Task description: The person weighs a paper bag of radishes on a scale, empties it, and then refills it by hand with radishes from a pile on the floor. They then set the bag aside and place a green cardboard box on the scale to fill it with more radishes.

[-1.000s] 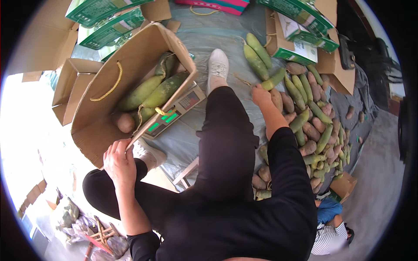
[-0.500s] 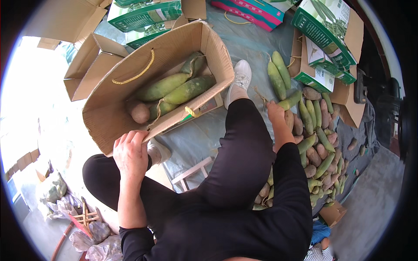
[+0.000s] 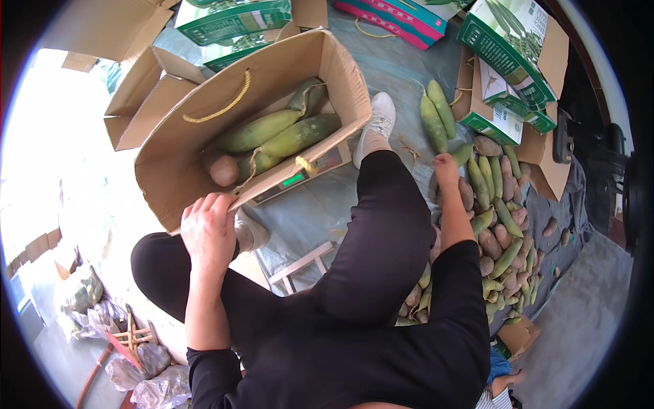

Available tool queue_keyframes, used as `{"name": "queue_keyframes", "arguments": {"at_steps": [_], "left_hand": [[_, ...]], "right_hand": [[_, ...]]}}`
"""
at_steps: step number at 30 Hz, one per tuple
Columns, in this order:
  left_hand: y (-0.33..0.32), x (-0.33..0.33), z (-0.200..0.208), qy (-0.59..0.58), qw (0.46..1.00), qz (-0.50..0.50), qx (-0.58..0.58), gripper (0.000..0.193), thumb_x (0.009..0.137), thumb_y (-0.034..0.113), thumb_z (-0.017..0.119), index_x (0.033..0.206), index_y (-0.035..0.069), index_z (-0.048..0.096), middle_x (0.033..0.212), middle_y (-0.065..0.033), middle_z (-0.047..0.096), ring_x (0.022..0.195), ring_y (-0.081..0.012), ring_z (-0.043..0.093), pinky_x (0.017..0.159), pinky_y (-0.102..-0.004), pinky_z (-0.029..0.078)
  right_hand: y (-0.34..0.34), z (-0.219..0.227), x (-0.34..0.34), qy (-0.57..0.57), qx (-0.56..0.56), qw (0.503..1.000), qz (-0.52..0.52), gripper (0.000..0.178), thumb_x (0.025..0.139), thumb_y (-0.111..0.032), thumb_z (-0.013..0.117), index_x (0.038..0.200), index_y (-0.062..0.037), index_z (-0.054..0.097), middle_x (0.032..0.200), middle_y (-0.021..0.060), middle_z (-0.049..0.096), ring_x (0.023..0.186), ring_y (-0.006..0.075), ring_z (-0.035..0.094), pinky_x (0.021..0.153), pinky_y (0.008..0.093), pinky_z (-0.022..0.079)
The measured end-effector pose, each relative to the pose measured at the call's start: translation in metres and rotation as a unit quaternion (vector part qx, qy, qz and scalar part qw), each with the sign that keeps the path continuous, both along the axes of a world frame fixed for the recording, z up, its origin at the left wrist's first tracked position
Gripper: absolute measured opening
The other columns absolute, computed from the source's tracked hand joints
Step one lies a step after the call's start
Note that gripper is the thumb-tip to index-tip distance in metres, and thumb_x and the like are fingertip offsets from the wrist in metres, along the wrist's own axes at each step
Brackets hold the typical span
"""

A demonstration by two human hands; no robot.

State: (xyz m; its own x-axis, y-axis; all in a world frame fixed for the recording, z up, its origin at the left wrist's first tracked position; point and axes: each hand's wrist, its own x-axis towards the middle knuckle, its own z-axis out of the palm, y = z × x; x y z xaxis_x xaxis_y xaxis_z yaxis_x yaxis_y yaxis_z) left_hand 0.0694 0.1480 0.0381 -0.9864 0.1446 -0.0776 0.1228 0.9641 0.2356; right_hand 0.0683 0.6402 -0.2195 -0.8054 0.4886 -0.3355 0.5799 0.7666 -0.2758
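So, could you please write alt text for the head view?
A seated person's left hand grips the near edge of an open cardboard box holding green vegetables, while the right hand reaches into a pile of green and brown vegetables on the floor.

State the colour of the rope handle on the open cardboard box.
Yellow: the rope handle shows best in the head view.

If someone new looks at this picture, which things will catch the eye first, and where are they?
First comes the open cardboard box at upper left, with long green vegetables inside; the left hand grips its near rim. At right, a pile of green and brown vegetables runs along the floor, and the right hand reaches into its top end. Green printed cartons stand behind the pile.
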Motion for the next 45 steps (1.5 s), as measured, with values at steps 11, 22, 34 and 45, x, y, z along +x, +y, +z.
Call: {"name": "queue_keyframes", "arguments": {"at_steps": [11,22,34,45], "left_hand": [[-0.009,0.007,-0.006,0.040,0.999,-0.016,0.012,0.008,0.077,0.013,0.061,0.083,0.008,0.061,0.079,-0.0060,0.060,0.079,-0.0254,0.059,0.072,-0.0375,0.043],[-0.010,0.011,-0.007,0.039,0.999,-0.030,-0.011,0.010,0.076,0.013,0.062,0.085,0.009,0.060,0.082,-0.0055,0.061,0.082,-0.0249,0.059,0.072,-0.0387,0.043],[-0.007,0.012,-0.010,0.037,0.998,-0.029,-0.032,0.016,0.075,0.013,0.063,0.090,0.010,0.061,0.086,-0.0057,0.062,0.086,-0.0243,0.059,0.073,-0.0389,0.043],[-0.002,0.013,-0.005,0.046,0.997,-0.020,-0.050,0.014,0.078,0.015,0.062,0.091,0.009,0.061,0.082,-0.0067,0.060,0.085,-0.0264,0.059,0.073,-0.0393,0.043]], "right_hand": [[0.012,0.176,-0.012,0.367,-0.281,0.853,-0.242,0.017,0.088,-0.014,0.055,0.102,-0.0054,0.058,0.067,-0.0053,0.047,0.054,0.0032,0.040,0.047,0.0193,0.036],[-0.125,0.387,-0.043,0.411,-0.538,0.727,0.109,0.021,0.089,-0.013,0.054,0.106,-0.0029,0.061,0.073,-0.0036,0.052,0.058,0.0033,0.044,0.054,0.0205,0.038],[-0.239,0.340,-0.097,0.337,-0.493,0.749,0.287,0.034,0.085,-0.015,0.059,0.116,-0.0029,0.051,0.089,0.0028,0.058,0.073,0.0093,0.055,0.065,0.0246,0.046],[-0.016,0.155,0.001,0.194,-0.260,0.944,-0.059,0.027,0.077,-0.012,0.061,0.103,-0.0015,0.062,0.087,0.0112,0.066,0.078,0.0166,0.063,0.072,0.0302,0.050]]}}
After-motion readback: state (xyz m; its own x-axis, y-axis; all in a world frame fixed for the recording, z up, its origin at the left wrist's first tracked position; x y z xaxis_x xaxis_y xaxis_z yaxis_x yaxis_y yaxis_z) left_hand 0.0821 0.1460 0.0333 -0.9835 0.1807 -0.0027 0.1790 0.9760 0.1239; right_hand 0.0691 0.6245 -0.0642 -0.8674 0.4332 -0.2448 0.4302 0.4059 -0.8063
